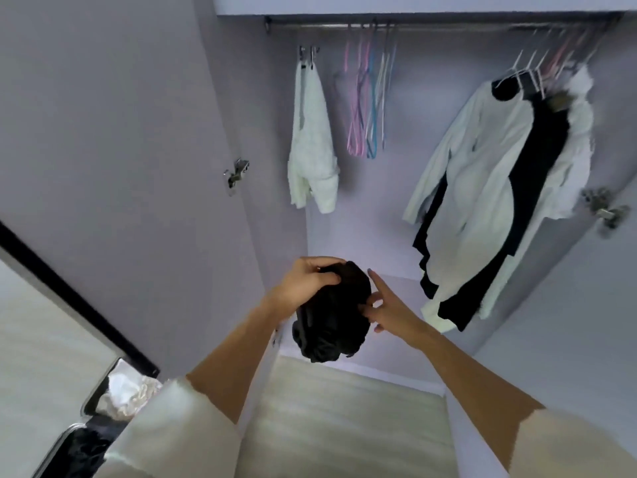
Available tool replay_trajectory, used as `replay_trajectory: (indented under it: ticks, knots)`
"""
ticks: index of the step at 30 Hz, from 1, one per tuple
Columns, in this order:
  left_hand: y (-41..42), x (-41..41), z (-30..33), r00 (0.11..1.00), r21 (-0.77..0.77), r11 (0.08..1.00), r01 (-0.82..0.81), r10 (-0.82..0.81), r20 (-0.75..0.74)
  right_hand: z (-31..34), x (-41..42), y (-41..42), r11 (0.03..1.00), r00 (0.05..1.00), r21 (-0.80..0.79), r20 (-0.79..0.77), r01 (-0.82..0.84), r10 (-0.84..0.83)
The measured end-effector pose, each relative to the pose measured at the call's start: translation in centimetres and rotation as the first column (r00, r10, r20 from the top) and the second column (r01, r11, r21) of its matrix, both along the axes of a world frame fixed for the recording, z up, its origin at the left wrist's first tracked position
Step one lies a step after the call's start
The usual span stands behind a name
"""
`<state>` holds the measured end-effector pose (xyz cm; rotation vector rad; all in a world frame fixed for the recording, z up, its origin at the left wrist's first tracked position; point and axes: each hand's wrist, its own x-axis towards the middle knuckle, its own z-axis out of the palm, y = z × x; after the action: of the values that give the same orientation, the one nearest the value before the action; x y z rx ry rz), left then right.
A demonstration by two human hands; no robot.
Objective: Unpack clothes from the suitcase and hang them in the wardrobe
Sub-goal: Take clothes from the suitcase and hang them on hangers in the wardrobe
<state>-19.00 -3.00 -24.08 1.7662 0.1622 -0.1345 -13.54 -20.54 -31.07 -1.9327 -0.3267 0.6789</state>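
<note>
Here, before the open wardrobe (344,236), the left hand (306,281) grips a bunched black garment (332,322) from above, fingers curled round it; the right hand (386,305) pinches its side, forefinger straight. The suitcase (100,408) lies bottom left.

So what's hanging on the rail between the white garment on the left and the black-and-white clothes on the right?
Empty hangers, pink, blue and white, bunched on the rail, seen in the head view.
</note>
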Motion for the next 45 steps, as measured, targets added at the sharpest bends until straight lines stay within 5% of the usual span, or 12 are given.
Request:
replay_trajectory:
  ticks: [3,6,8,10,13,16,20,27,31,34,38,45]
  knots:
    - [-0.4,2.3,2.2,0.994,-0.041,0.999,-0.008,0.013,0.111,1.2,2.5,0.1,0.989,0.975,-0.118,0.216,0.086,-0.059]
    - [0.1,4.7,3.7,0.971,-0.022,0.996,-0.083,0.086,0.225,2.6,5.0,0.0,0.96,0.94,-0.125,0.27,0.25,-0.209]
    - [1.1,6.9,3.9,0.93,0.247,0.927,-0.282,0.2,0.308,4.3,6.4,0.0,0.9,0.864,0.011,0.275,0.435,-0.421]
    - [2.9,8.9,3.9,0.902,0.53,0.741,-0.413,0.254,0.348,6.8,8.3,0.5,0.836,0.796,0.214,0.256,0.506,-0.548]
    - [4.7,11.6,3.5,0.984,0.665,0.726,-0.174,0.096,0.153,10.6,10.7,2.2,0.894,0.814,0.182,0.368,0.41,-0.448]
    - [5.3,13.9,3.5,0.984,0.434,0.883,0.178,-0.162,-0.073,12.7,12.7,5.1,0.951,0.827,-0.032,0.504,0.307,-0.25]
    - [5.7,17.4,4.9,0.935,0.219,0.91,0.352,-0.334,-0.118,14.9,15.3,8.5,0.949,0.792,-0.1,0.58,0.3,-0.19]
    - [5.4,22.2,6.2,0.947,-0.111,0.941,0.321,-0.318,0.043,16.3,20.2,6.8,0.903,0.747,0.097,0.529,0.418,-0.403]
    - [6.9,24.5,7.0,0.979,-0.433,0.878,0.202,-0.191,0.071,15.1,22.2,3.1,0.967,0.952,-0.001,0.172,0.256,-0.252]
    - [7.1,25.4,6.6,0.987,-0.397,0.903,0.161,-0.135,0.093,13.7,23.9,2.5,0.942,0.937,0.004,0.094,0.336,-0.335]
    - [6.4,25.8,4.5,0.997,-0.326,0.944,0.04,-0.018,0.07,12.6,27.2,5.3,0.74,0.746,0.184,0.052,0.646,-0.664]
    - [7.6,26.7,1.2,0.994,-0.256,0.961,-0.106,0.112,0.008,11.6,30.9,8.2,0.74,0.767,0.223,-0.065,0.635,-0.639]
